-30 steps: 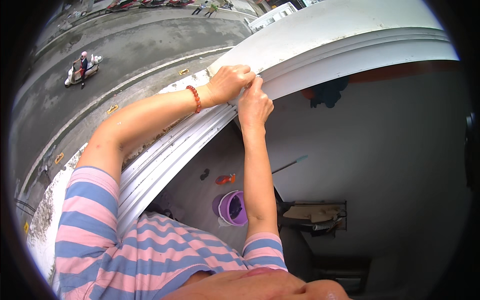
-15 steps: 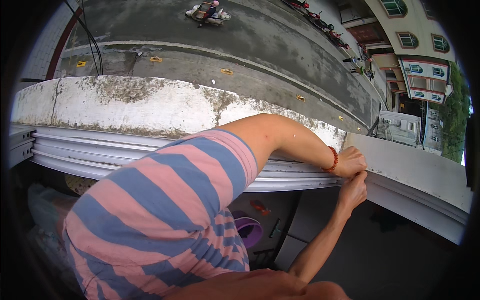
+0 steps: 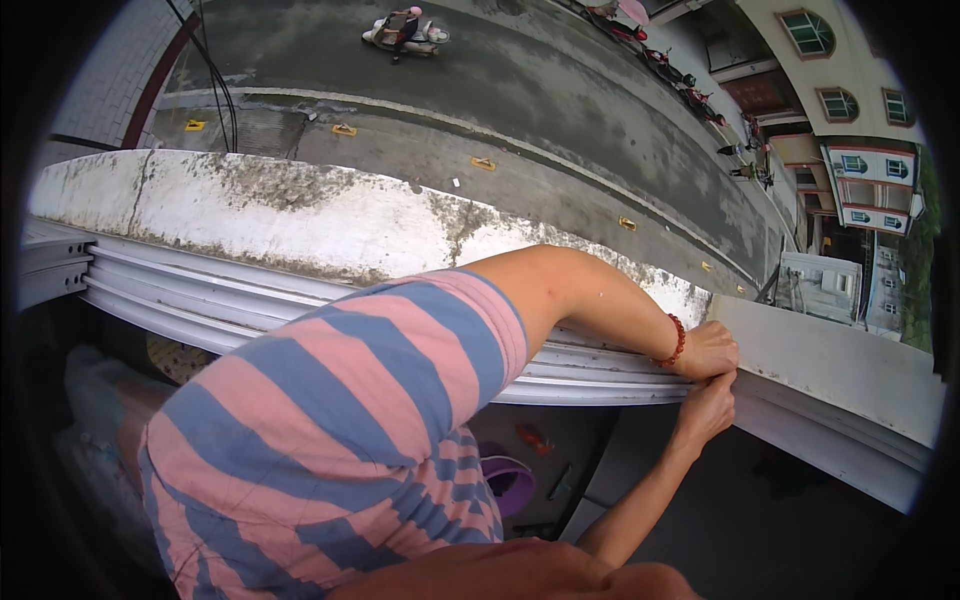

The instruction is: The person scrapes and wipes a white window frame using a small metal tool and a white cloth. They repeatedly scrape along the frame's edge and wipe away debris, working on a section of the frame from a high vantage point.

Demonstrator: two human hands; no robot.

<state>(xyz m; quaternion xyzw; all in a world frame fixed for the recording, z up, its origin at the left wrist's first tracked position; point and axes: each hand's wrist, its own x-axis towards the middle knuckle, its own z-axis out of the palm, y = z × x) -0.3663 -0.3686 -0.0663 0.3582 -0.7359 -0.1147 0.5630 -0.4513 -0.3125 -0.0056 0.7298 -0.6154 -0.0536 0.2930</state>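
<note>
My left hand (image 3: 712,350), with a red bead bracelet (image 3: 679,343) at the wrist, is at the right end of a white sliding-window track (image 3: 585,388). Its fingers are curled in against the corner where the track meets the upright window frame (image 3: 830,430). Just below it, touching it, my right hand (image 3: 708,408) is closed too, fingers bent toward the same corner. Whatever the two hands pinch, if anything, is hidden by the fingers. My left sleeve (image 3: 350,390), striped pink and blue, covers part of the track.
Beyond the track runs a stained white outer ledge (image 3: 230,205), with a street (image 3: 520,90) far below. A rider on a scooter (image 3: 405,35) is down there. Inside, under the track, are a purple bucket (image 3: 515,485) and a clear plastic bag (image 3: 105,400).
The whole view has shifted slightly, so ledge, track and hands appear lower and further right. Both hands stay closed at the same corner. The scooter has moved left along the street.
</note>
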